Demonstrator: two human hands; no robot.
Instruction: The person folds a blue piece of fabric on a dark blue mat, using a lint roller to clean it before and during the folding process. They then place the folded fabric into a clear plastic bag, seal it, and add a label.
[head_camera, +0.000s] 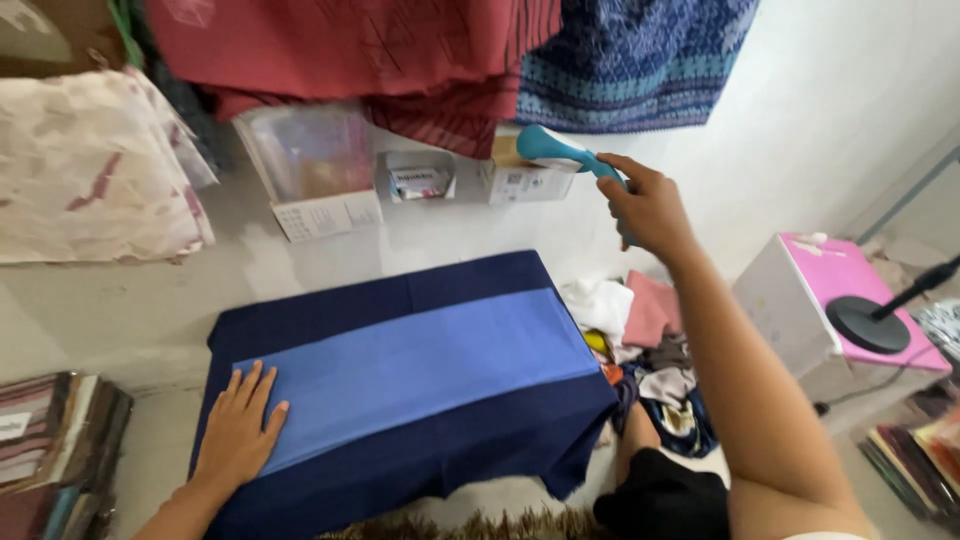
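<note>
- The low table draped in dark navy cloth (480, 440) fills the middle of the view and stands against a pale wall; the drape hangs loose down its near side.
- A light blue rectangular fabric panel (430, 365) lies flat across the navy top, running from the left end almost to the right edge. It looks smooth, though fine creases cannot be made out.
- The right hand (650, 210) is raised well above the far right corner of the table, fingers wrapped tight around the handle of a teal handheld garment steamer (555, 150), whose head points left toward the wall.
- The left hand (240, 425) lies palm down with fingers spread, pressing the near left end of the blue panel against the table. It grasps nothing.
- A jumbled pile of white, pink and patterned clothes (650, 350) sits on the floor just beside the table's right end.
- Small cardboard boxes (420, 180) stand along the wall behind the table.
- Risks, as I judge them: if the steamer comes down near the flat hand, hot vapour could scald the spread fingers. Easing that palm could let the panel slide or wrinkle on the navy drape. A low swing of the steamer could knock the boxes.
</note>
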